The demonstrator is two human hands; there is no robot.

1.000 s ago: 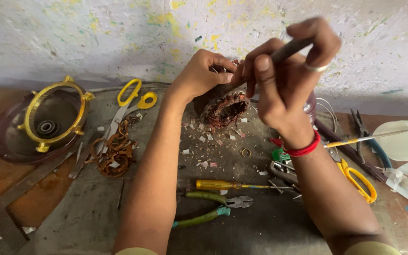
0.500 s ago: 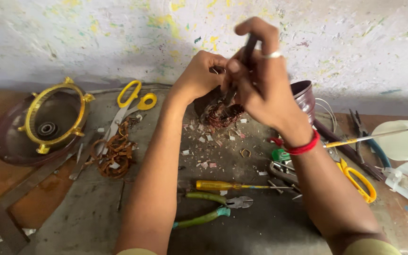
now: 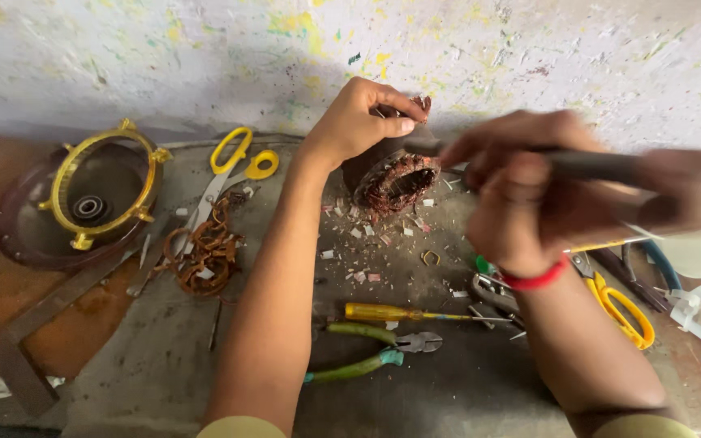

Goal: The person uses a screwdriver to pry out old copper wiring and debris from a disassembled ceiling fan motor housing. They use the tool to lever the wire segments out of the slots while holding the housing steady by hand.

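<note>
My left hand (image 3: 360, 118) grips the top of a round motor stator with copper windings (image 3: 397, 180), held tilted on the grey bench near the wall. My right hand (image 3: 529, 191) is blurred with motion and is closed around a dark tool handle (image 3: 590, 165) whose tip points left toward the stator. A red band sits on my right wrist. Small bits of insulation scrap (image 3: 367, 243) lie scattered under the stator.
Yellow-handled scissors (image 3: 233, 166), a tangle of copper wire (image 3: 204, 255) and a gold-rimmed motor housing (image 3: 91, 199) lie at left. A yellow screwdriver (image 3: 403, 314) and green pliers (image 3: 367, 353) rest in front. More yellow-handled snips (image 3: 622, 308) and white parts sit at right.
My right hand has swung from above the stator down and to the right, tool now lying sideways. My left hand stays on the stator.
</note>
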